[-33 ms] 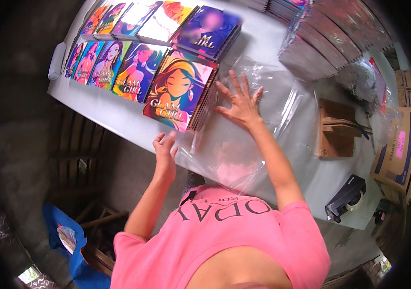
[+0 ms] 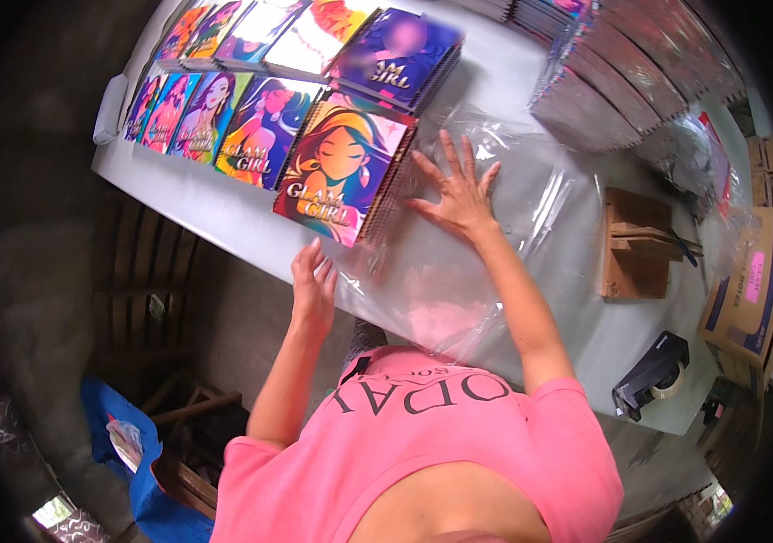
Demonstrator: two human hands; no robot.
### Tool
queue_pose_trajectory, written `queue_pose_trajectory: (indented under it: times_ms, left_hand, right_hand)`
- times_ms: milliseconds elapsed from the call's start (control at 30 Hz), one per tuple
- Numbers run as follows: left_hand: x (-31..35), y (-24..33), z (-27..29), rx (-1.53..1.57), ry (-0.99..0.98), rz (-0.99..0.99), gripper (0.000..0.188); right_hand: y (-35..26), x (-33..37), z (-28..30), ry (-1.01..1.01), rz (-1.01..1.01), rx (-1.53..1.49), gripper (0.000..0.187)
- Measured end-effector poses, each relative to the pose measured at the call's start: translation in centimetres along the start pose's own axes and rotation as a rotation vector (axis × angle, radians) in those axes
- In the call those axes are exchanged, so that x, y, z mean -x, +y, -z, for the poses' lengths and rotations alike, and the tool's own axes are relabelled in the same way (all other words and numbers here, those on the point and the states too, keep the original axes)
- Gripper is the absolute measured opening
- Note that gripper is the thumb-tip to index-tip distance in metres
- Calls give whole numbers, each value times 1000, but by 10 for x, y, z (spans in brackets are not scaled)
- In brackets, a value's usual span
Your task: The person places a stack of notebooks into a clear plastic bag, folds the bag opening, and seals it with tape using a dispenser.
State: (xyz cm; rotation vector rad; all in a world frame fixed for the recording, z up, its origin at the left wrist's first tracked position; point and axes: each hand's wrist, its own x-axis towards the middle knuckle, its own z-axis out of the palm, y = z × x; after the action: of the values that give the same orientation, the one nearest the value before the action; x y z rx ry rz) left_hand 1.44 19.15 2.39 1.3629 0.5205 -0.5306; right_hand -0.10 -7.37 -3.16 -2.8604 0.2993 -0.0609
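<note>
the right hand [image 2: 461, 195] lay spread, grasping nothing, on the clear plastic sheet [image 2: 531, 176], apparently keeping it flat; the left hand [image 2: 314, 294], half-curled and empty, sat beside the front notebook stack [image 2: 339, 167] on the table [image 2: 196, 195]

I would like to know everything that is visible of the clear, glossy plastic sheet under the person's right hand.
The clear, glossy plastic sheet looks thin and flexible, with wrinkles and bright streaks of reflection; a pink tint shows near the person. It lies spread on the white table, right of the nearest colourful spiral-bound notebooks. The bare right hand, fingers apart, appears to rest on it. Whether it is single-layered or a bag, I cannot tell.
</note>
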Motion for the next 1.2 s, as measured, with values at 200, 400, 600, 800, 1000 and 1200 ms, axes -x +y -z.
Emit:
queue_pose_trajectory:
  times_ms: [200, 400, 600, 800, 1000, 1200]
  left_hand:
    - [-33, 40, -34, 544, 8, 333, 108]
    - [-54, 35, -32, 631, -93, 496, 95]
    - [-48, 61, -20, 245, 15, 565, 78]
    - [-31, 100, -34, 416, -313, 395, 71]
    - [-41, 78, -30, 291, -315, 333, 70]
    - [-55, 7, -12, 201, -154, 247, 60]
  right_hand:
    - [4, -4, -14, 14, 21, -4, 109]
    - [8, -3, -17, -5, 54, 30, 101]
    - [12, -3, -20, 50, 82, -19, 95]
    - [2, -2, -2, -70, 47, -17, 91]
    - [-7, -20, 33, -353, -10, 44, 98]
    - [-1, -35, 43, -479, 21, 36, 93]
